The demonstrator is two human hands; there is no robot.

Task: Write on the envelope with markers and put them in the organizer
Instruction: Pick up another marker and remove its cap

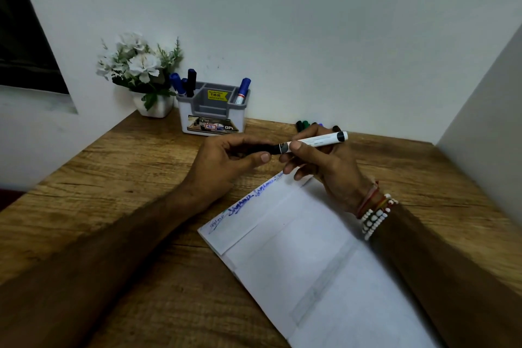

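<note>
A white marker with a black cap [317, 141] is held level above the table by both hands. My left hand [226, 162] grips its black cap end, and my right hand [330, 167] pinches the white barrel. Below them lies a large white envelope [305, 257] with blue handwriting along its upper left edge. At the back stands a grey and white organizer [213, 110]. Blue and black markers [185, 83] stand in its left slot and one blue marker [243, 90] in its right slot. Green markers [303, 124] lie on the table behind my right hand, partly hidden.
A white pot of white flowers [141, 70] stands left of the organizer against the wall. The wooden table [127, 178] ends at a wall behind and a white panel [485, 99] on the right. Bead bracelets are on my right wrist.
</note>
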